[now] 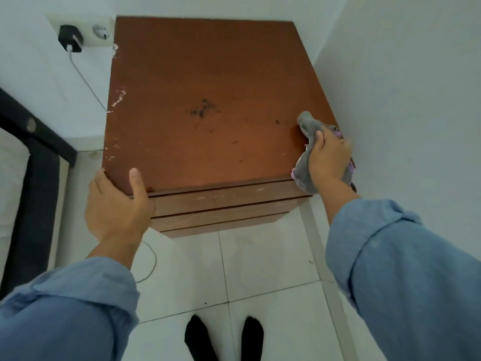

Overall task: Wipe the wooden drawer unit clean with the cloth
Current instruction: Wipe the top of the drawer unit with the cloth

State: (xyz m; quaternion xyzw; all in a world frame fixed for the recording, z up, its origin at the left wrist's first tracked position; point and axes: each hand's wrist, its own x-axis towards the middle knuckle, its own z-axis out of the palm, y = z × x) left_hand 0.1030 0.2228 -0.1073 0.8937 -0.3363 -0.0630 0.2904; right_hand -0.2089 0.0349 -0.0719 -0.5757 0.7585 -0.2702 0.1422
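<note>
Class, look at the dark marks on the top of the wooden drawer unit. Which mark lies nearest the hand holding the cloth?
The small single dark spot just left of the cloth in the right hand. The bigger cluster of smudges sits mid-top, much farther away.

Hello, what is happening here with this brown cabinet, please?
A person is wiping a wooden drawer unit. The right hand grips a grey cloth at the top's right edge, near the front corner. The left hand holds the front left corner, thumb on top. Dark marks show in the middle of the top, away from the cloth.
</note>
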